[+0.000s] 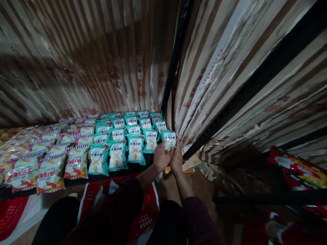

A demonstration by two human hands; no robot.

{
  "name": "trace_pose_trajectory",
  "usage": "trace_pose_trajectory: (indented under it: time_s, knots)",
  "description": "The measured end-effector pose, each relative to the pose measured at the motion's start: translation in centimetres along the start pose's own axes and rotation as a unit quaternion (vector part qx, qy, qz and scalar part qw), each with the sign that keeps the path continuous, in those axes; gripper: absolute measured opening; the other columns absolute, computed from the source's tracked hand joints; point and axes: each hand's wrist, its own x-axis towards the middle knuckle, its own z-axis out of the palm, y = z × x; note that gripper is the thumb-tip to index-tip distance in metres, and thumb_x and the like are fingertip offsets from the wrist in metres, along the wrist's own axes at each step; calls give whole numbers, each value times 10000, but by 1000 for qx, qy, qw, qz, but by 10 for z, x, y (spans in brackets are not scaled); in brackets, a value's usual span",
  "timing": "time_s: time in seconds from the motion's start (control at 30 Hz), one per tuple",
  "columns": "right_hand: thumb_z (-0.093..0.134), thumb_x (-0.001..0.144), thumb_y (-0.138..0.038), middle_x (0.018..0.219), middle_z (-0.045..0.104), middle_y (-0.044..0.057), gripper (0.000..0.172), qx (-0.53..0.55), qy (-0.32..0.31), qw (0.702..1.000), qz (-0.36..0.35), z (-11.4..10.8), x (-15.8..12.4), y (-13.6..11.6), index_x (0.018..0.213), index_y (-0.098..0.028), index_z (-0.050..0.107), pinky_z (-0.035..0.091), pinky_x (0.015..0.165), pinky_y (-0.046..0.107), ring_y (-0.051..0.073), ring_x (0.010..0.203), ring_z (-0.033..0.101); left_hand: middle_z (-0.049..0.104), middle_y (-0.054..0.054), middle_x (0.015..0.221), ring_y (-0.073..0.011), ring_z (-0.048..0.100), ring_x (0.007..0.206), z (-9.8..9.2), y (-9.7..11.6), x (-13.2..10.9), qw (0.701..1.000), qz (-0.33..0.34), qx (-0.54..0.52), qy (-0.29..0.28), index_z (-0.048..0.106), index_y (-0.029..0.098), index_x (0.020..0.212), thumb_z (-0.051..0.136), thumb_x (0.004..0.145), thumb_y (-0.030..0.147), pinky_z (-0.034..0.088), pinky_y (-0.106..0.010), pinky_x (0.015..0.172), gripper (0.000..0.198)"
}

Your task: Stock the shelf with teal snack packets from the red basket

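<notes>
Both my hands meet at the right end of a black shelf, around a green-and-white snack bag. My left hand has its fingers curled at the bag's lower left. On the lower right side, my right hand grips the same bag from below, its fingertips partly hidden. Left of my hands stand rows of matching green-and-white bags, the closest front one leaning slightly back. Another such bag is right beside my left hand.
Orange-and-white snack bags fill the shelf further left. A red basket sits below, between my legs. Black metal posts and pleated curtains stand behind and to the right. Red packages lie at the far right.
</notes>
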Motion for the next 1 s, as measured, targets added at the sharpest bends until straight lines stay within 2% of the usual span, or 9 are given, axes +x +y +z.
trace_pose_trajectory:
  time_s: [0.2,0.37,0.5,0.63,0.8,1.0]
  knots:
    - [392,811,-292,1413,471,126,646,-1,-8,999,-50,3,2,11,1442,-165,339,384,1038,475,282,1259,464,575,-155,1307,-265,504,1249,1,0,1,998,13,58,-7,544,117,1267,510,760,85,347,-391,1104,510]
    - [373,839,-277,1372,509,134,591,-8,-15,996,-82,6,9,16,1419,-163,380,403,1029,461,269,1237,491,506,-176,1380,-235,461,1300,0,2,0,988,22,153,-30,487,60,1316,477,794,98,330,-336,1126,524]
    - [328,869,-266,1347,525,148,559,-15,-6,996,-92,9,14,19,1412,-150,388,394,1041,470,264,1242,486,465,-201,1409,-241,428,1329,2,0,1,981,12,191,-37,473,16,1327,464,796,85,308,-321,1143,536]
    - [290,901,-289,1382,494,146,542,-37,-19,994,-105,11,12,24,1418,-146,374,382,1059,467,254,1279,457,463,-210,1406,-251,431,1326,3,-1,-1,979,13,200,-33,471,12,1327,460,803,99,313,-334,1145,531]
    - [237,936,-336,1415,462,145,539,-58,-11,992,-116,14,8,28,1430,-150,348,359,1080,475,248,1313,421,464,-197,1408,-257,434,1324,3,-1,-4,981,23,192,-5,485,55,1313,459,854,205,340,-362,1134,483]
    - [214,943,-374,1426,440,171,557,-86,-14,989,-119,18,8,32,1410,-115,371,351,1084,477,254,1344,377,417,-229,1429,-263,408,1343,1,-2,-11,977,41,207,-7,463,13,1319,427,873,206,340,-347,1136,488]
